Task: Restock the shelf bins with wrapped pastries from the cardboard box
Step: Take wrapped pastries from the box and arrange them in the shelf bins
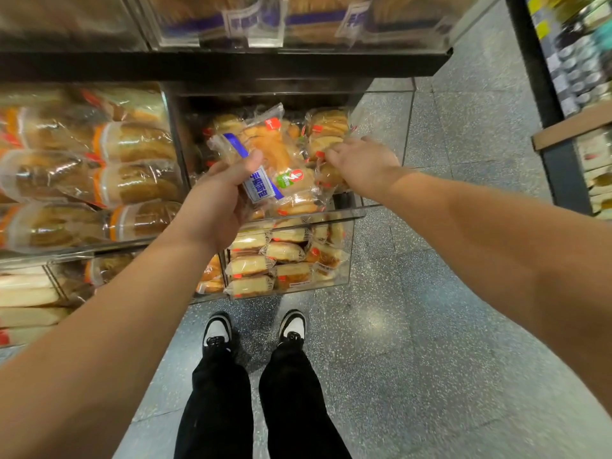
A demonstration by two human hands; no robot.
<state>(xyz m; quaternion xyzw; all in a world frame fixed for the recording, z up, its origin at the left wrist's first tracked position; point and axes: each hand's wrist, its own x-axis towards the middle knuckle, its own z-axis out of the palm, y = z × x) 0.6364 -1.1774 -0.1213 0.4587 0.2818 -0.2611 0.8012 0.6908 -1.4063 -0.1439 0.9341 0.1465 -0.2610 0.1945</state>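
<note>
Standing at the shelf end, feet on the speckled floor (430,326). Nearest, lowest clear bin (346,270): pale wrapped buns stacked to roughly its rim; judged stocked.

Left hand (218,197): thumb on top and fingers curled underneath, gripping a wrapped pastry (265,160) with a blue label, held above the front edge of the middle bin (344,213), not yet released.

Right hand (361,160): reaching into the right side of that bin, fingers bent down onto the packs (326,134) lying there. Cannot tell whether it pinches one or only presses them aside.

Middle bin already heaped with packs toward the back; judged close to full, room for a few more at most.

Left neighbouring bin (82,180): long wrapped loaves, looks full. Top shelf (231,64): bins blurred, fill not readable.

Cardboard box not in view, so the remaining stock is unknown.
</note>
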